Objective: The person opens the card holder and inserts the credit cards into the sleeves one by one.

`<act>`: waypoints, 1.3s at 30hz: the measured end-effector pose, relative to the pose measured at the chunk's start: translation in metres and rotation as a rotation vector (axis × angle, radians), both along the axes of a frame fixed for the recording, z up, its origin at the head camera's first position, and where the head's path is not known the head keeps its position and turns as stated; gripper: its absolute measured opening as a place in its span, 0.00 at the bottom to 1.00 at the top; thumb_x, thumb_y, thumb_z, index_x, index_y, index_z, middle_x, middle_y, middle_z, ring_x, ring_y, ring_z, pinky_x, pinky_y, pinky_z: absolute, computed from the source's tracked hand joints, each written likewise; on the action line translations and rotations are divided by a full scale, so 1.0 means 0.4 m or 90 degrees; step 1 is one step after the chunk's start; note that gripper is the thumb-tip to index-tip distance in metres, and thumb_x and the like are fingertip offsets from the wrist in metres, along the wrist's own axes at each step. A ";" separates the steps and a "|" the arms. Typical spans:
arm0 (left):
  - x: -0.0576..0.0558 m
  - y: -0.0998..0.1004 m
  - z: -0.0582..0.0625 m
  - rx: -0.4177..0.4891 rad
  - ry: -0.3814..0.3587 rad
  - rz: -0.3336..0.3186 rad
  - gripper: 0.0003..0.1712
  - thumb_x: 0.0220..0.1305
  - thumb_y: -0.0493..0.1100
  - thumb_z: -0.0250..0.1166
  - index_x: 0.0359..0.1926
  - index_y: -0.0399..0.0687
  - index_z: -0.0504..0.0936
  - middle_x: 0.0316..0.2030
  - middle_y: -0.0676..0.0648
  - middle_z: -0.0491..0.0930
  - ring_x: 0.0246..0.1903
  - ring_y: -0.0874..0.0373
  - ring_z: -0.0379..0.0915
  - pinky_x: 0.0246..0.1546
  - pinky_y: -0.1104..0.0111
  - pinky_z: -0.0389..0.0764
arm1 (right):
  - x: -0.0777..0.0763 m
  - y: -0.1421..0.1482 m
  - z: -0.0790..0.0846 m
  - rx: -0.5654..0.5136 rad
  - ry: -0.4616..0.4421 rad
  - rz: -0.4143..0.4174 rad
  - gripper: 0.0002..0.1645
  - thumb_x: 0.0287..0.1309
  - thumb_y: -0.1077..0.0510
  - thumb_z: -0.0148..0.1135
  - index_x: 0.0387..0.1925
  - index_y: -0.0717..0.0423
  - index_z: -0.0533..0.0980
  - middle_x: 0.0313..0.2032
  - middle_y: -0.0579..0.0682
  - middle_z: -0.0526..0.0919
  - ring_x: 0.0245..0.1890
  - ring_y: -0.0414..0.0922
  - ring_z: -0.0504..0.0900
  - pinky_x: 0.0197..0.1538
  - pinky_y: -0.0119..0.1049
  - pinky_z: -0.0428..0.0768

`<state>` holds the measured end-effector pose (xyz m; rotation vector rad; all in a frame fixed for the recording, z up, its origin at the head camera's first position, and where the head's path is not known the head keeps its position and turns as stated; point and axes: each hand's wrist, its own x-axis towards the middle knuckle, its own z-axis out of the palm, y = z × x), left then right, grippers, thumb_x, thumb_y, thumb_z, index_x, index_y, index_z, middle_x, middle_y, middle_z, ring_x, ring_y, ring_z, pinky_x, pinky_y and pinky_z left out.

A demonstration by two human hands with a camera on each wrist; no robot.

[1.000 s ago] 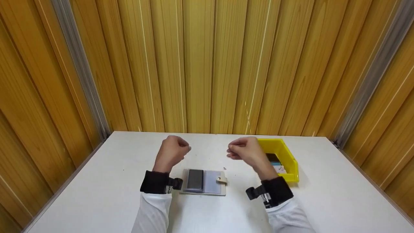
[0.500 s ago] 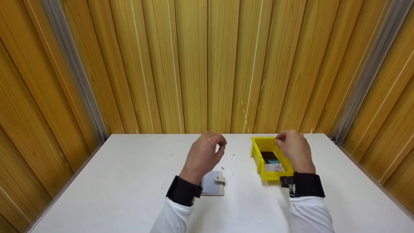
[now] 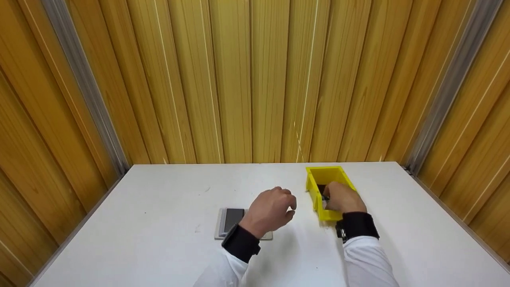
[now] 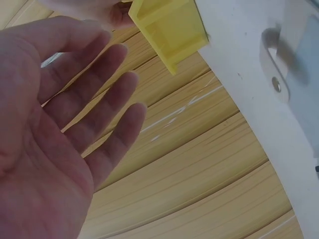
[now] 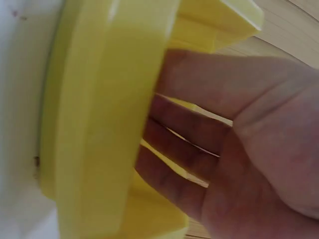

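Left hand: grip relaxed above tabletop, card holder at its 8 o'clock | Right hand: inside yellow bin, holder's 2 o'clock; grip hidden, I can't tell

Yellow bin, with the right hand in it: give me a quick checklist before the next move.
1. Yellow bin upright on the table: ok.
2. Right hand reaching inside the bin: ok.
3. Right hand's hold on a card: cannot tell; its fingertips are hidden.
4. Left hand free: ok; its fingers are spread and hold nothing.
5. Card holder lying open on the table: ok; the strap shows unfastened in the left wrist view.
6. Clear head view of the card holder: not ok; the left hand and wrist cover much of its right side.
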<state>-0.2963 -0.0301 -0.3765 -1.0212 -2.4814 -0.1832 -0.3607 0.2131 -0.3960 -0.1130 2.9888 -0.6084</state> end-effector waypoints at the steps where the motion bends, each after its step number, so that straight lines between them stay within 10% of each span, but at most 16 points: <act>1: -0.001 -0.003 -0.001 0.001 -0.006 0.001 0.05 0.60 0.39 0.71 0.35 0.56 0.90 0.35 0.57 0.89 0.38 0.59 0.82 0.37 0.71 0.83 | -0.004 0.002 -0.007 -0.004 -0.005 0.004 0.23 0.57 0.63 0.70 0.54 0.65 0.80 0.51 0.62 0.85 0.43 0.51 0.81 0.49 0.49 0.82; 18: -0.018 -0.046 -0.002 0.024 -0.137 0.060 0.05 0.62 0.42 0.70 0.38 0.52 0.90 0.38 0.55 0.89 0.39 0.62 0.83 0.37 0.72 0.82 | -0.018 0.007 -0.033 -0.017 -0.022 0.038 0.12 0.58 0.61 0.71 0.44 0.57 0.80 0.39 0.51 0.83 0.37 0.46 0.78 0.43 0.39 0.78; 28: -0.013 -0.080 0.013 0.056 -0.276 0.232 0.08 0.51 0.35 0.71 0.34 0.48 0.89 0.32 0.50 0.89 0.26 0.60 0.79 0.26 0.67 0.78 | -0.017 0.013 -0.026 -0.027 -0.033 0.057 0.16 0.60 0.62 0.69 0.50 0.58 0.80 0.43 0.52 0.84 0.40 0.47 0.78 0.47 0.44 0.80; 39: -0.012 -0.083 0.002 0.057 -0.322 0.283 0.14 0.50 0.38 0.75 0.18 0.48 0.76 0.15 0.55 0.68 0.17 0.62 0.61 0.17 0.69 0.64 | -0.020 0.006 -0.018 -0.027 -0.044 0.051 0.18 0.61 0.61 0.68 0.53 0.56 0.80 0.44 0.52 0.84 0.42 0.48 0.78 0.51 0.47 0.79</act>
